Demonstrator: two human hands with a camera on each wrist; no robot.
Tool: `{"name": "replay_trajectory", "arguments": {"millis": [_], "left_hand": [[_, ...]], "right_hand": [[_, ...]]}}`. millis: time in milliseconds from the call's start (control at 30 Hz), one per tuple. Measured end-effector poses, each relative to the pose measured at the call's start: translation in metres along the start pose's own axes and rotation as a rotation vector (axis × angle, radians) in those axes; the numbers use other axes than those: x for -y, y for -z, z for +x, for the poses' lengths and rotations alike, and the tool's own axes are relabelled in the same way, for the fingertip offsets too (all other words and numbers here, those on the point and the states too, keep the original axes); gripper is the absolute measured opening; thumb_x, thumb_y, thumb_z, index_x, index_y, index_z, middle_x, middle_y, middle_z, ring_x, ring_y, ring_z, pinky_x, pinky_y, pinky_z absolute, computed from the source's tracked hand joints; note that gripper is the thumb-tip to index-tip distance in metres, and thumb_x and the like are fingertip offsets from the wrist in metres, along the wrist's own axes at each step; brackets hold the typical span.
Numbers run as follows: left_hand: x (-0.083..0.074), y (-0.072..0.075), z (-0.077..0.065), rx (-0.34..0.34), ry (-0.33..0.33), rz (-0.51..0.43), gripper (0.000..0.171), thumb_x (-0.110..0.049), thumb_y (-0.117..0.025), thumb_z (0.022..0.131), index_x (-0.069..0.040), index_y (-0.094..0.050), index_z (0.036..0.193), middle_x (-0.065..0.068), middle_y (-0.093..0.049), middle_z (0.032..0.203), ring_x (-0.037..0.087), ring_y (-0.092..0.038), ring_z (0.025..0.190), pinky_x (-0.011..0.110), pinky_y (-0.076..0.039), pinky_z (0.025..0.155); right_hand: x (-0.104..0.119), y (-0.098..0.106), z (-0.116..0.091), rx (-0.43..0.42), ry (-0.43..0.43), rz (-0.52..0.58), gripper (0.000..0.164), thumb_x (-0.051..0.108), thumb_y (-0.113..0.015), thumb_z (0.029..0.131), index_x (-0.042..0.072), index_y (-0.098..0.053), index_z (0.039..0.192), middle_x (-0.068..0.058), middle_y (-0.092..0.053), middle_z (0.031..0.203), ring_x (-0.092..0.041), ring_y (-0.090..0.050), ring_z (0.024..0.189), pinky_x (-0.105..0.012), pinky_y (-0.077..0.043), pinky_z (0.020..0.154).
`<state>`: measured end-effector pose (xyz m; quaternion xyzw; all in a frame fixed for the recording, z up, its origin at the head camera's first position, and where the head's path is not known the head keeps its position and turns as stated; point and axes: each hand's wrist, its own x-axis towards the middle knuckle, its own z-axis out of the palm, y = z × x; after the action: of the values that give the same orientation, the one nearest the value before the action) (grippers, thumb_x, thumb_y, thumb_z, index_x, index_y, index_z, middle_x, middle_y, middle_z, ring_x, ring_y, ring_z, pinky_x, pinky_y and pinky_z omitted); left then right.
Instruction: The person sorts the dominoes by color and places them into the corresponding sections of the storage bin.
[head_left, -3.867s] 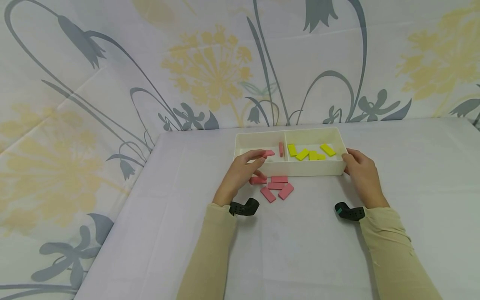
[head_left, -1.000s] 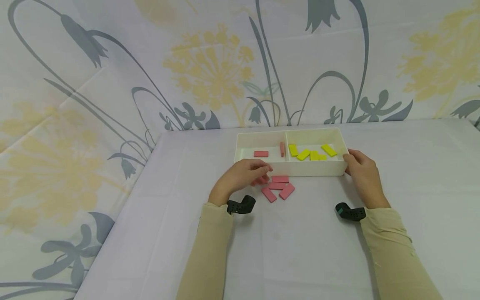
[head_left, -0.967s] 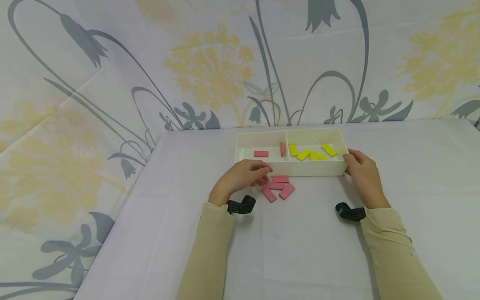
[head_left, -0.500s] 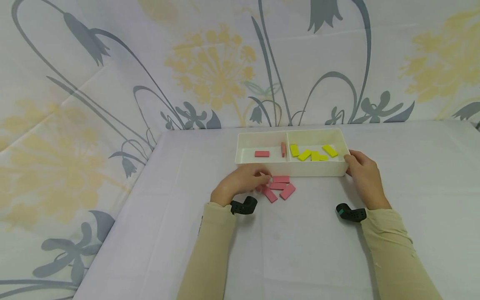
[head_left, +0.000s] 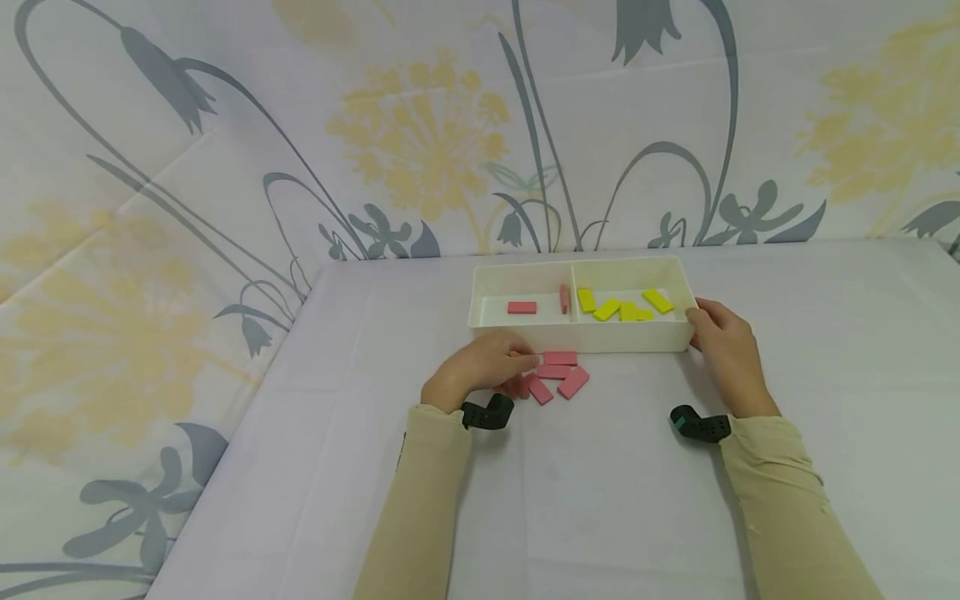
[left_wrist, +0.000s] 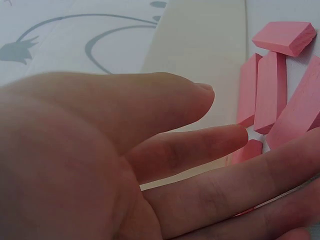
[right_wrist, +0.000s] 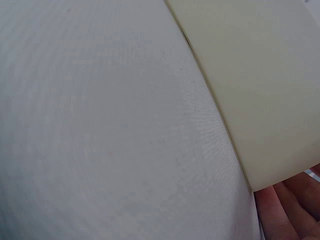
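Two pink blocks (head_left: 522, 307) are in the left compartment of a white two-part box (head_left: 615, 337), one flat and one up against the divider. Several yellow blocks (head_left: 656, 301) lie in the right compartment. My left hand (head_left: 483, 362) is low before the box's front left, its thumb apart from the spread fingers. In the left wrist view its fingers (left_wrist: 225, 187) reach over loose pink blocks (left_wrist: 270, 92), partly covering some, with nothing pinched. My right hand (head_left: 726, 358) grips the box's front right corner, thumb by the rim and fingers (right_wrist: 280, 212) along the side.
Loose pink blocks (head_left: 573, 382) lie bunched on the white tablecloth (head_left: 600, 500), just in front of the box. A flower-patterned cloth (head_left: 450, 125) rises behind the table and along its left side. Each wrist carries a black camera band (head_left: 487, 412).
The pink block earlier in my left hand now lies in the left compartment. That hand has come down and back to the loose pink blocks, dipping slightly lower lately. My right hand stays put.
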<state>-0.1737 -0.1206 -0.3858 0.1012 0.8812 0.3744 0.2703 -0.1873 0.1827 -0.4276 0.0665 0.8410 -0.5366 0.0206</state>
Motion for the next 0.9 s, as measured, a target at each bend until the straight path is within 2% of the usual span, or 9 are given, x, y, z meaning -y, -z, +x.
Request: {"name": "replay_trajectory", "arguments": {"millis": [333, 900], "left_hand": [[-0.0008, -0.0027, 0.0007, 0.003, 0.02, -0.021, 0.025, -0.024, -0.052, 0.09, -0.005, -0.06, 0.104, 0.01, -0.065, 0.071, 0.021, -0.063, 0.065, 0.028, -0.049, 0.06], [-0.0021, -0.0047, 0.0022, -0.011, 0.037, 0.051, 0.022, -0.026, -0.052, 0.09, -0.008, -0.062, 0.086, 0.007, -0.064, 0.068, 0.017, -0.061, 0.06, 0.027, -0.049, 0.059]], "right_hand": [[-0.0005, -0.0001, 0.0, -0.008, 0.001, 0.007, 0.067, 0.053, -0.028, 0.089, 0.008, -0.031, 0.138, -0.015, -0.035, 0.138, -0.031, -0.047, 0.111, -0.049, -0.032, 0.095], [0.0006, -0.0003, -0.0006, -0.006, 0.007, 0.007, 0.066, 0.053, -0.028, 0.09, 0.008, -0.03, 0.139, -0.015, -0.034, 0.138, -0.031, -0.046, 0.112, -0.048, -0.033, 0.095]]}}
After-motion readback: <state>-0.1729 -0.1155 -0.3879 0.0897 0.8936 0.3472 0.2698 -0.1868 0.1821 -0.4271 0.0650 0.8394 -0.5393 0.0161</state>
